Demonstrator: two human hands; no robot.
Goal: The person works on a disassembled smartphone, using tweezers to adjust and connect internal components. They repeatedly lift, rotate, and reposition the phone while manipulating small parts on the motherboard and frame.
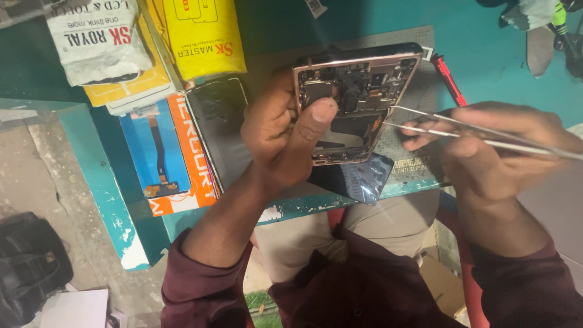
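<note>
Left hand [285, 136] grips the opened phone [355, 109] above the grey mat [419, 164], thumb pressed on its insides; right hand [492, 152] pinches metal tweezers [461, 130], tips at the phone's edge.

I hold the opened phone [355, 103] tilted, its circuitry bare, with metal tweezers [486, 135] pointing at its edge.

Spare-part packets [182, 36], a red screwdriver [448, 79] and a black bag [30, 261].

Head camera looks steeply down — close over workbench [388, 182].
</note>
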